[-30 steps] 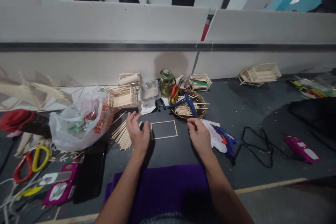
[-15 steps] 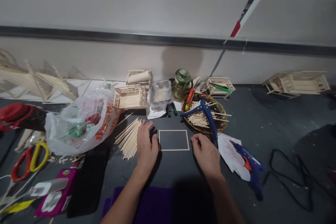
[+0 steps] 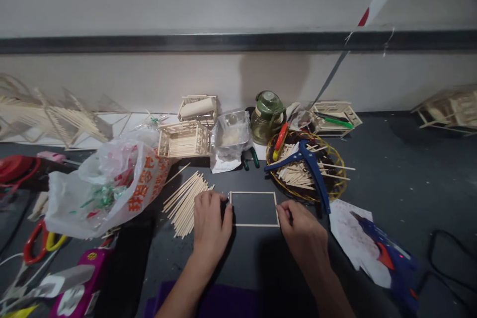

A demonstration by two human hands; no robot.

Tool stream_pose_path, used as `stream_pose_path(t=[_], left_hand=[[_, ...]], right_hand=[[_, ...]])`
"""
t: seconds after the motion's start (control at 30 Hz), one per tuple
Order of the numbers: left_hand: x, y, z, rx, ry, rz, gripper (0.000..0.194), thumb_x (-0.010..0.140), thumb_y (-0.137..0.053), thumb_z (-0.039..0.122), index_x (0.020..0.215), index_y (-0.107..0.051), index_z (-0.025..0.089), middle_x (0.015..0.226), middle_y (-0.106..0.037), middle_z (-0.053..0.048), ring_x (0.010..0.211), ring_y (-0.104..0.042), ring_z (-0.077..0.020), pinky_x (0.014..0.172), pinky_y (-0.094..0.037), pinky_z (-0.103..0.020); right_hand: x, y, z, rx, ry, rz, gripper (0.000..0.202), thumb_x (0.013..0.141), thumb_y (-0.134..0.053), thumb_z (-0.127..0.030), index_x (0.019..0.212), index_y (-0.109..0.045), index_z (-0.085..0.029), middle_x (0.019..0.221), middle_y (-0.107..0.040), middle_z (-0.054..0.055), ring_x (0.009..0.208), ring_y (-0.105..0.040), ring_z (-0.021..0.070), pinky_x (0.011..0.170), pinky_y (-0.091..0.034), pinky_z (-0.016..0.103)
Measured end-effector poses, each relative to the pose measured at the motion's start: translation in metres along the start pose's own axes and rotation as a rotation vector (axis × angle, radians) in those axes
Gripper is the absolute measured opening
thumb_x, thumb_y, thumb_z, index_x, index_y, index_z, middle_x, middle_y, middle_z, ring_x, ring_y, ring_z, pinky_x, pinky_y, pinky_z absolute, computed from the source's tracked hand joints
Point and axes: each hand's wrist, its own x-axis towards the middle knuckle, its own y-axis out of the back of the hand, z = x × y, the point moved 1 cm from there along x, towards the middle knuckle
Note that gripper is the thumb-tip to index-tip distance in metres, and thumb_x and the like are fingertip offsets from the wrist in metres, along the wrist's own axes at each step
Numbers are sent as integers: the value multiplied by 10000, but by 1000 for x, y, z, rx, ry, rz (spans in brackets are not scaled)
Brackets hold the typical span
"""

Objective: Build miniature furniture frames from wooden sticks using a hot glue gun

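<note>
A small rectangular frame of thin wooden sticks (image 3: pixel 255 193) lies flat on the dark table between my hands. My left hand (image 3: pixel 211 221) is at its left side, fingers curled and thumb against the left stick. At the lower right corner, my right hand (image 3: pixel 304 231) pinches the right stick between thumb and bent forefinger. Just left of my left hand, a fanned pile of loose sticks (image 3: pixel 184 203) partly disappears behind its fingers. Beyond the right hand, a yellow-rimmed basket (image 3: pixel 341 184) holds short stick pieces, with a blue-handled cutting tool (image 3: pixel 315 176) across it.
A blue glue gun (image 3: pixel 387 248) rests on paper (image 3: pixel 341 213) at right. Leftward lie a plastic bag (image 3: pixel 100 189), scissors (image 3: pixel 35 243) and a black phone-like slab (image 3: pixel 128 258). Stick-built models (image 3: pixel 184 140), a plastic tub (image 3: pixel 233 131) and a green jug (image 3: pixel 268 114) line the wall.
My hands have closed in on the stick frame from both sides, the left fingers curling and the right now touching it. The camera view has tilted down and shifted.
</note>
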Motion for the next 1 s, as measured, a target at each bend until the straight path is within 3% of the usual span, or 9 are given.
stream_pose_path(t=[0.23,0.57,0.77,1.0], left_hand=[[2,3,4,138,3,-51,112,873,-500,258,815,-573,196,969,-516,-86,968,-443,-261,838,-403,-437],[3,0,1,156,16,-60,142,854,-539,281,766,-603,191,1006,-528,-88,996,-441,-264,830,-387,-429],[4,0,-4,151,17,-65,167,859,-541,306,765,-614,189,1008,-532,-89,1012,-441,-264,846,-379,-427],[7,-1,-6,191,3,-72,204,854,-548,349,759,-642,195,1022,-539,-92,1008,-451,-270,833,-374,-423]], right_hand=[[-1,-3,3,8,26,4,283,925,-430,-368,706,-538,-224,655,-585,-2,629,-554,152,612,-318,272],[2,-3,-1,118,-57,-119,256,892,-501,-372,682,-531,-228,635,-568,-28,629,-549,142,600,-317,258],[6,9,-7,326,-123,-137,242,885,-517,-411,740,-580,-228,631,-553,-35,588,-515,124,598,-348,242],[5,27,-21,501,-69,-133,205,881,-544,-351,730,-590,-220,645,-548,-25,620,-513,125,619,-364,242]])
